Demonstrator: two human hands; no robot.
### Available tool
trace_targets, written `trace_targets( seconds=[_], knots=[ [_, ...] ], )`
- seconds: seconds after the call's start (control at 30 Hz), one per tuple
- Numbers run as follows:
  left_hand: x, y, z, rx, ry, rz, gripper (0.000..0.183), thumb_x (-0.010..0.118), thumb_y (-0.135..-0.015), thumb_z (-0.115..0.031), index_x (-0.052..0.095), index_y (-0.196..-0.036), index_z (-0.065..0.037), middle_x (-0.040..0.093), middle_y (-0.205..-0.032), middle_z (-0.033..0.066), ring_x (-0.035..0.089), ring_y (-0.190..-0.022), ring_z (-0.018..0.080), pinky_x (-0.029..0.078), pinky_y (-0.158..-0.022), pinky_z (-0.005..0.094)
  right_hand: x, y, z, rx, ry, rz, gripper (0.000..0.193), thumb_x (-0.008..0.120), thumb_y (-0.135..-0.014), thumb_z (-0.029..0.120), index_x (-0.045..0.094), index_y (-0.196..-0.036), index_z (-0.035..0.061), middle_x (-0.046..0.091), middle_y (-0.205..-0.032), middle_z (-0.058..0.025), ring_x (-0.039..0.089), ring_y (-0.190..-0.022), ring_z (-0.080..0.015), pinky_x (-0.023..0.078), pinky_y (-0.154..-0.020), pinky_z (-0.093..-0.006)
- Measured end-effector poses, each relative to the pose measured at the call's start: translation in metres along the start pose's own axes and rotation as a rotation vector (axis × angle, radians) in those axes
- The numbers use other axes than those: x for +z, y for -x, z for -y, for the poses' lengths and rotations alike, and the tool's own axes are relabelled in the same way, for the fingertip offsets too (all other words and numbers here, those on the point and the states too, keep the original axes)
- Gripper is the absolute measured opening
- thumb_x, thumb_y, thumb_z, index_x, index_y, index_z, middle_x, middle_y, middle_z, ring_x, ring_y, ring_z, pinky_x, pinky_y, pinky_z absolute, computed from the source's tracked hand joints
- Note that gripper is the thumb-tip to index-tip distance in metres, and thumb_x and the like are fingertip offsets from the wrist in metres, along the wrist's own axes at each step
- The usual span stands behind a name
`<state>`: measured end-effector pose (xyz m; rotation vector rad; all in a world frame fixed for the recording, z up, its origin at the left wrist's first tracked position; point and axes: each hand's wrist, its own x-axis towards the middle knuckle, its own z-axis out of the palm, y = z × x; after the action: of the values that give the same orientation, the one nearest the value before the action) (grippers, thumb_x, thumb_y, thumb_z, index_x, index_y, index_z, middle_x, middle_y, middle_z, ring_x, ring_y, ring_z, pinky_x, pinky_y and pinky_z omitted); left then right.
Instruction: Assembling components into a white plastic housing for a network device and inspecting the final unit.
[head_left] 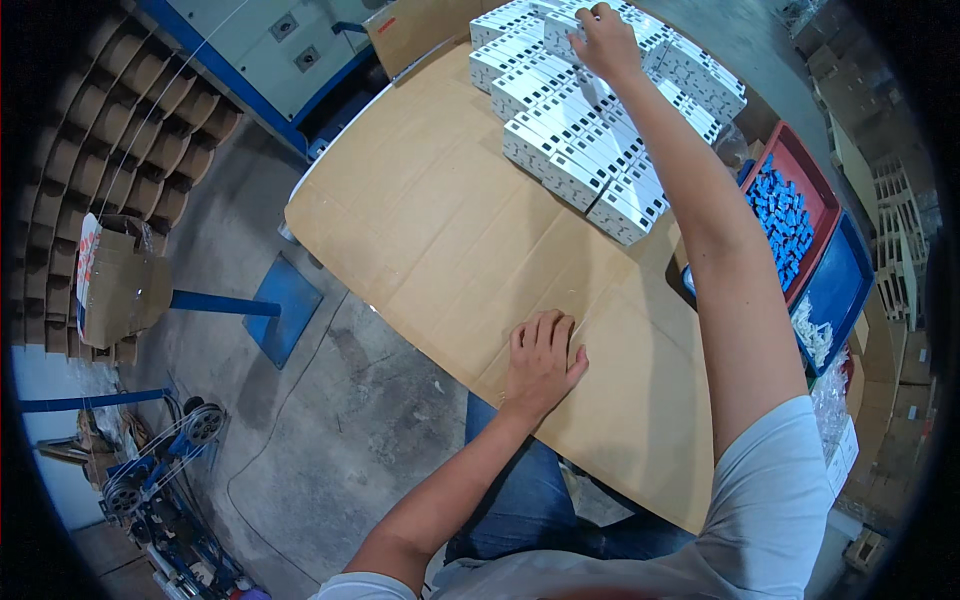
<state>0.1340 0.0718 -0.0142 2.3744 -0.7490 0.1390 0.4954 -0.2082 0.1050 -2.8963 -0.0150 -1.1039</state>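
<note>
Curled at a white box [561, 36] with the right grip [605, 42]; hard to tell if closed. Slants longways at that grip's left, speckled side facing back, one end hidden. Spread flat on the tabletop [430, 220] with the left grip [543, 364], edge just behind, room ahead up to stacked boxes [570, 145].

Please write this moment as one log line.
left hand: open on cardboard sheet; right hand: at white boxes, grip unclear; nearby: red tray with blue pieces
</note>
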Motion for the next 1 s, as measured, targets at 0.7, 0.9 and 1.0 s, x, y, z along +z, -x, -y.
trace_targets(
  seconds=[0.7, 0.9, 1.0],
  knots=[
    [-0.002, 0.007, -0.009, 0.080, -0.053, -0.112, 0.038, 0.068, -0.082, -0.027, 0.059, -0.113, -0.006, 0.058, -0.120, 0.0120, 0.051, -0.121, 0.0289, 0.038, -0.103, 0.0452, -0.196, 0.245, 0.028, 0.032, -0.302, -0.117, 0.022, 0.069, -0.083, 0.008, 0.067, -0.105, 0.0072, 0.061, -0.111, -0.0151, 0.063, -0.099, -0.0354, 0.051, -0.084, -0.0454],
    [0.002, 0.016, -0.005, 0.100, -0.073, -0.111, 0.037, 0.069, -0.082, -0.025, 0.060, -0.113, -0.006, 0.059, -0.120, 0.0117, 0.051, -0.121, 0.0288, 0.038, -0.104, 0.0452, -0.287, 0.363, 0.068, 0.301, -0.497, -0.050, 0.016, 0.067, -0.087, 0.001, 0.065, -0.103, 0.0018, 0.062, -0.098, -0.0142, 0.065, -0.088, -0.0300, 0.051, -0.076, -0.0386],
    [0.007, 0.018, -0.001, 0.118, -0.073, -0.149, 0.037, 0.070, -0.083, -0.025, 0.060, -0.113, -0.006, 0.059, -0.120, 0.0115, 0.052, -0.120, 0.0289, 0.038, -0.104, 0.0452, -0.339, 0.411, 0.097, 0.393, -0.471, -0.044, 0.012, 0.066, -0.089, -0.002, 0.066, -0.101, 0.0000, 0.064, -0.089, -0.0139, 0.064, -0.078, -0.0270, 0.051, -0.071, -0.0352]
  ],
)
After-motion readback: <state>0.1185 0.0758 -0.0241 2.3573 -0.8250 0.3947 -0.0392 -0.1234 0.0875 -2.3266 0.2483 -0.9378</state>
